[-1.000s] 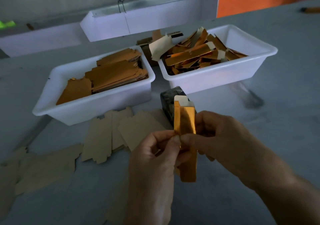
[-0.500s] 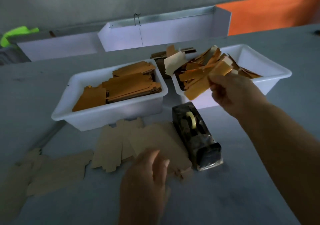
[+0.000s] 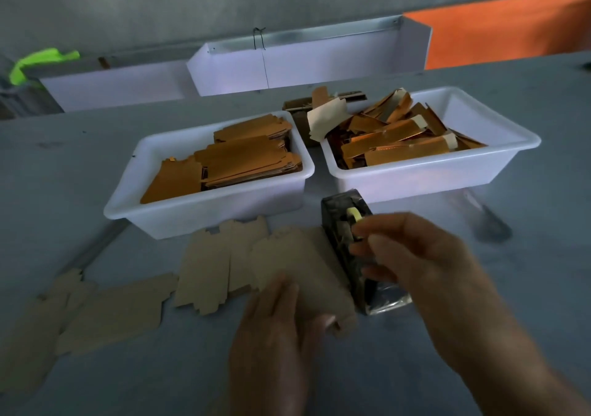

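Dim light, hands blurred. The left grip [image 3: 275, 335] has straight fingers lying flat on the near end of a tan blank [image 3: 300, 265], not closed round it. The blank lies on the tabletop [image 3: 527, 255], touching the dispenser [image 3: 339, 223] on its left side and overlapping other blanks [image 3: 211, 265]. The right grip [image 3: 425, 262] has curled fingers over the dispenser, tips at the yellow tape roll [image 3: 353, 215]; cannot tell whether it pinches tape. Behind, the left bin [image 3: 208, 220] holds stacked gold blanks [image 3: 249, 163]. The right bin [image 3: 431, 182] holds gold sleeves [image 3: 393, 147] in a loose heap.
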A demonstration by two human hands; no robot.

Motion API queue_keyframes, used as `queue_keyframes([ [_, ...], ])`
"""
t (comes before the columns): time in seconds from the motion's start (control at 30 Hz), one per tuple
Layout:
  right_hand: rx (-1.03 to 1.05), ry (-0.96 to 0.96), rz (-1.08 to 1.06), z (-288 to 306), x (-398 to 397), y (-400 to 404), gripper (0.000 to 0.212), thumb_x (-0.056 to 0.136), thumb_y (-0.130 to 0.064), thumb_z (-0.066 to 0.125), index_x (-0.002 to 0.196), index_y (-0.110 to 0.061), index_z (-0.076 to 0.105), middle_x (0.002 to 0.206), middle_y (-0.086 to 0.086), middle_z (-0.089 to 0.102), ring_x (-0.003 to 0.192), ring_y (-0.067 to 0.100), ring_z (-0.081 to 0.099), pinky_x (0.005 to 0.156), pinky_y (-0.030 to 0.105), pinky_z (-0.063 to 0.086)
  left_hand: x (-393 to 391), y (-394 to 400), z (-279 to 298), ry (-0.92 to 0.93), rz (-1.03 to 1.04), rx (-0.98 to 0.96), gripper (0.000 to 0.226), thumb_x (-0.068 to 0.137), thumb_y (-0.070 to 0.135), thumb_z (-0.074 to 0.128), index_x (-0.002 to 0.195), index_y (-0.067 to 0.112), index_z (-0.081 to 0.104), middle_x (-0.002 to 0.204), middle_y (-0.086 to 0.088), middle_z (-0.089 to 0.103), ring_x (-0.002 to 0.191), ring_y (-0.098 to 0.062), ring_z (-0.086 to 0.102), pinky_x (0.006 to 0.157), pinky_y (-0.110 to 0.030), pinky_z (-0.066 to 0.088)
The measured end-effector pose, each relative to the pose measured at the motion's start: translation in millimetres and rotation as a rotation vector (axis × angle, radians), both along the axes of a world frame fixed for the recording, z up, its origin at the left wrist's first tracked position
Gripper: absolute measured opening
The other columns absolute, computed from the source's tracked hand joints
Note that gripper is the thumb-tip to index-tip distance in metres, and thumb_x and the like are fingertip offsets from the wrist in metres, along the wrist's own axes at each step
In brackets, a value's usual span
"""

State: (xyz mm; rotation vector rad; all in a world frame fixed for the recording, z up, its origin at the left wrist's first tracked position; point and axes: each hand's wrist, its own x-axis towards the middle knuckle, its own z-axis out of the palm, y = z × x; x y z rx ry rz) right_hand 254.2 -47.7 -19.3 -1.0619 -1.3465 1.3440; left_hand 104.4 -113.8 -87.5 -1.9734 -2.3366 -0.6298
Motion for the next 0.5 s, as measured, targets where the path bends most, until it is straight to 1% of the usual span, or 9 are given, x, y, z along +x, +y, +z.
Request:
queue_keyframes([
  [0.07,-0.019,-0.008,0.023,-8.1,-1.1,-10.4,0.023,0.086,0.000,0.057,0.082,-0.017,0.072,0.074,0.003,0.074,0.070,0.009,0.070,0.061,0.017,0.054,5.3,3.3,-4.6,0.113,-0.019,0.087,0.048,0.044,0.029,0.095,0.078,0.001,0.076,0.087,-0.013,0.075,0.070,-0.031,0.071,0.064,-0.029,0.054],
  [0.1,-0.023,-0.024,0.028,-12.5,0.4,-13.4,0.024,0.085,0.000,0.057,0.080,-0.017,0.073,0.073,0.003,0.073,0.069,0.011,0.070,0.060,0.017,0.054,7.0,5.2,-5.6,0.173,-0.048,0.149,0.040,0.047,0.024,0.095,0.074,0.002,0.075,0.083,-0.012,0.075,0.066,-0.029,0.070,0.070,-0.033,0.049],
  [0.17,-0.025,-0.065,0.041,-17.2,3.9,-17.5,0.025,0.084,-0.001,0.057,0.078,-0.019,0.073,0.072,0.002,0.073,0.068,0.014,0.070,0.060,0.018,0.054,9.0,4.2,-9.4,0.227,-0.094,0.215,0.016,0.066,0.020,0.079,0.070,0.006,0.075,0.078,-0.009,0.074,0.061,-0.026,0.068,0.066,-0.029,0.043],
  [0.23,-0.023,-0.115,0.058,-19.2,7.1,-21.5,0.026,0.084,-0.004,0.058,0.078,-0.024,0.073,0.073,0.000,0.073,0.069,0.013,0.070,0.060,0.021,0.055,7.6,-2.2,-9.1,0.208,-0.108,0.155,0.024,0.068,0.019,0.056,0.074,0.008,0.077,0.081,-0.005,0.075,0.065,-0.021,0.071,0.062,-0.027,0.051],
  [0.3,-0.034,-0.196,0.076,-24.6,10.2,-26.2,0.027,0.083,-0.008,0.059,0.079,-0.030,0.072,0.073,-0.002,0.074,0.069,0.011,0.070,0.061,0.024,0.056,4.1,-10.0,-10.6,0.186,-0.114,0.173,0.024,0.057,0.017,0.071,0.078,0.008,0.078,0.085,-0.004,0.076,0.068,-0.018,0.072,0.052,-0.022,0.053],
  [0.37,-0.043,-0.282,0.091,-32.2,10.4,-31.3,0.014,0.082,-0.021,0.061,0.078,-0.029,0.071,0.073,-0.005,0.074,0.069,0.011,0.071,0.066,0.034,0.058,2.3,-18.9,-8.3,0.130,-0.076,0.211,0.040,0.045,0.012,0.090,0.082,0.006,0.078,0.091,-0.006,0.075,0.073,-0.021,0.073,0.057,-0.025,0.056],
  [0.4,-0.066,-0.315,0.111,-33.2,8.8,-34.0,0.011,0.078,-0.034,0.062,0.078,-0.028,0.071,0.073,-0.006,0.074,0.069,0.010,0.071,0.068,0.036,0.058,2.4,-22.1,-8.0,0.117,-0.061,0.288,0.034,0.054,0.013,0.087,0.086,0.006,0.078,0.097,-0.007,0.075,0.078,-0.022,0.073,0.066,-0.026,0.057],
  [0.43,-0.088,-0.316,0.152,-34.7,7.2,-35.8,0.024,0.072,-0.048,0.063,0.079,-0.026,0.071,0.073,-0.006,0.074,0.071,0.010,0.071,0.069,0.035,0.059,4.5,-24.5,-5.7,0.144,-0.062,0.377,0.024,0.069,0.015,0.076,0.090,0.006,0.078,0.102,-0.007,0.074,0.084,-0.023,0.073,0.076,-0.029,0.054],
  [0.5,-0.229,-0.136,0.221,-40.9,0.8,-38.1,0.045,0.062,-0.056,0.062,0.085,-0.018,0.073,0.080,0.000,0.075,0.077,0.014,0.072,0.068,0.030,0.059,13.2,-30.6,1.5,0.127,-0.111,0.445,0.026,0.083,0.016,0.055,0.095,0.009,0.077,0.108,-0.004,0.072,0.090,-0.021,0.072,0.080,-0.026,0.048],
])
